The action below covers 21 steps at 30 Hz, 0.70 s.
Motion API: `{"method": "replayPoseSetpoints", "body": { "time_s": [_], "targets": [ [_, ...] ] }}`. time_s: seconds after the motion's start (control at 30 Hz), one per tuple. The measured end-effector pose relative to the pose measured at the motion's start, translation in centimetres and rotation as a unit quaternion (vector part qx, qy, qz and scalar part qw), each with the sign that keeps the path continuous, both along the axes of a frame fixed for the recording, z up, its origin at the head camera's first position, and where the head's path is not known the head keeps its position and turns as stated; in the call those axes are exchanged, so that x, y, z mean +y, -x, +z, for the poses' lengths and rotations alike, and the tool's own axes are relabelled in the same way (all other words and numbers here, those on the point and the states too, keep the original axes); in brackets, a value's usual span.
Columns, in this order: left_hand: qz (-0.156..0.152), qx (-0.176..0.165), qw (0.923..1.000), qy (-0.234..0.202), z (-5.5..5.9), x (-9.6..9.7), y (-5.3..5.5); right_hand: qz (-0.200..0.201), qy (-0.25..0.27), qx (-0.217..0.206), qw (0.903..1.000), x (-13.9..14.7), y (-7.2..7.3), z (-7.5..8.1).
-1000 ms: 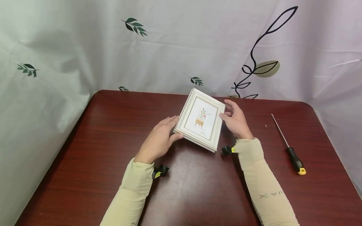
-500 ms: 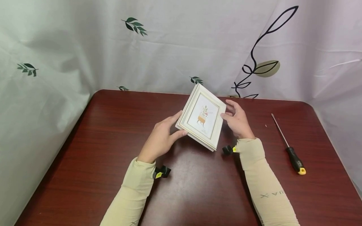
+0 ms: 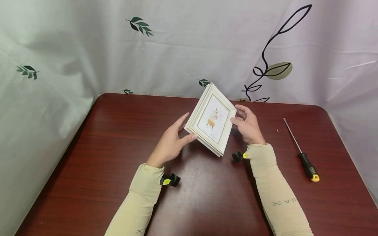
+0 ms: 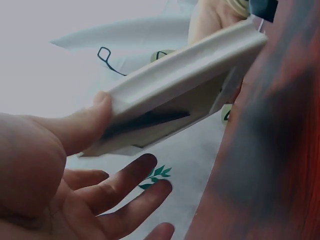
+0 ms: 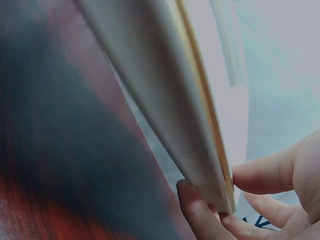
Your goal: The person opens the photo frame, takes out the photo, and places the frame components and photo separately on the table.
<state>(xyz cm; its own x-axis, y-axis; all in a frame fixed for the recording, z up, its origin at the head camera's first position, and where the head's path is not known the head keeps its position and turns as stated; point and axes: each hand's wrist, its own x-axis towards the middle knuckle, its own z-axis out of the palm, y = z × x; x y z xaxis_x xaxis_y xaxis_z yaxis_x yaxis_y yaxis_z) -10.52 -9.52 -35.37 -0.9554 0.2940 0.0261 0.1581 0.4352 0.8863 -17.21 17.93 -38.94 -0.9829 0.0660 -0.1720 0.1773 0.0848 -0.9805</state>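
A white picture frame (image 3: 214, 118), with a drawing of a plant in an orange pot at its middle, is held tilted over the dark red table (image 3: 200, 200). My right hand (image 3: 249, 127) pinches its right edge, thumb on the front and fingers behind. The left hand (image 3: 169, 143) is at the lower left corner. In the left wrist view the thumb lies on the edge of the picture frame (image 4: 185, 70), while the other fingers spread away behind its back. The right wrist view shows the side of the picture frame (image 5: 167, 85) between thumb and fingers.
On the right part of the table lies a screwdriver (image 3: 308, 166) with a black and yellow handle, shaft pointing away. A tiny pale bit (image 3: 277, 130) is left of its shaft. Behind the table hangs a pale curtain (image 3: 174, 55) with leaf prints.
The picture frame has tilted up further, its top corner rising over the table's back edge. My left fingers have come off its left edge and spread; the right hand has barely moved.
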Motion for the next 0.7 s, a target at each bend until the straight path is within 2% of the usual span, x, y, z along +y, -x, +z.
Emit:
{"method": "replayPoseSetpoints", "body": {
  "time_s": [0.13,0.23,0.33,0.4,0.57,0.7],
  "targets": [
    [-0.025,-0.041,0.9975,-0.052,-0.4,0.5,0.1,-0.008,0.011,0.001,0.9999,-0.1,0.0,-0.1],
    [-0.038,-0.031,0.9972,-0.056,-0.7,1.0,0.0,-0.011,0.025,0.004,0.9996,-0.2,0.0,-0.3],
    [-0.054,-0.019,0.9976,-0.040,-0.9,1.4,-0.3,-0.012,0.035,0.003,0.9993,-0.3,0.1,-0.5],
    [-0.068,-0.027,0.9964,-0.042,-1.0,1.7,-0.5,-0.011,0.039,0.002,0.9992,-0.3,0.1,-0.6],
    [-0.095,-0.073,0.9884,-0.093,-1.5,2.5,-0.7,-0.006,0.051,0.005,0.9986,-0.3,0.1,-0.6],
    [-0.105,-0.117,0.9759,-0.151,-1.9,3.0,-0.6,-0.008,0.052,0.005,0.9986,-0.2,0.2,-0.5]
  ]
}}
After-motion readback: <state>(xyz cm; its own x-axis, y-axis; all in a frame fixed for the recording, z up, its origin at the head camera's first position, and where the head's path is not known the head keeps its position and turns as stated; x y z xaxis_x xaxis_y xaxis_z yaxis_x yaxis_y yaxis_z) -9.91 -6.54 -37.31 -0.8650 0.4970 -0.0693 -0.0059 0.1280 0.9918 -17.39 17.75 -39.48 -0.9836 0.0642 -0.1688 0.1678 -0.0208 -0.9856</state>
